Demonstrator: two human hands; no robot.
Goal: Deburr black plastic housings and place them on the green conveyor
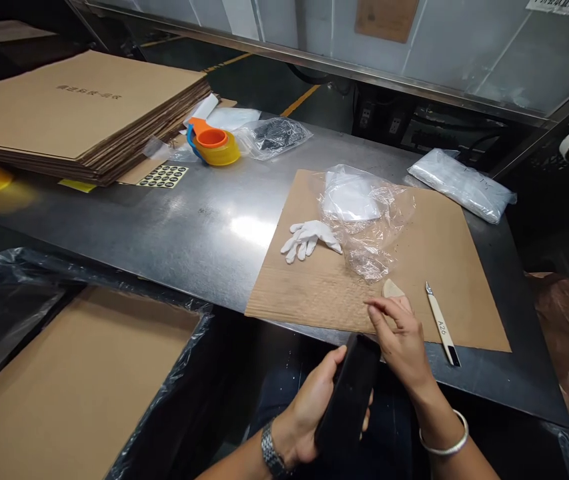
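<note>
My left hand (317,407) grips a long black block-shaped part (348,397), held tilted in front of the table's near edge. Just above its upper end is my right hand (401,337), thumb and forefinger pinched together; whatever sits between the fingertips is too small to make out. Behind those fingers a rounded beige piece (392,289) lies on the cardboard sheet (284,297), partly hidden. A craft knife (443,325) marked A26 rests to the right of this hand. Further back on the sheet lie a white glove (311,240) and crumpled clear plastic bags (371,227).
A tall stack of flat cardboard (84,100) stands at the left of the metal table (204,220). Near it are a tape roll in an orange dispenser (217,147) and a sticker sheet (163,177). A plastic-lined bin (79,380) is lower left; a plastic-wrapped bundle (461,183) lies back right.
</note>
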